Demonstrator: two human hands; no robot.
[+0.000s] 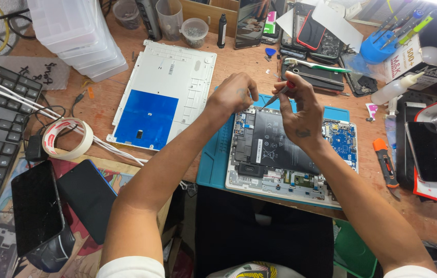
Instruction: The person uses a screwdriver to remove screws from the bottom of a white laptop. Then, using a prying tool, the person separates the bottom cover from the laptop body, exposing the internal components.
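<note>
I see my right hand (301,110) holding tweezers (276,96) over the opened laptop (280,164); my left hand (234,95) rests at its top edge.

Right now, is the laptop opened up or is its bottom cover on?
Opened up. The laptop shows its black battery and blue circuit board, and the white cover lies apart on the desk beside it.

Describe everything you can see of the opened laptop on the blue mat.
The opened laptop lies flat with its bottom cover off, on a blue mat. A large black battery fills the middle; a blue circuit board sits at its right. The casing looks like silver-white plastic. The left hand rests at its top edge; the right hand holds a screwdriver there.
</note>
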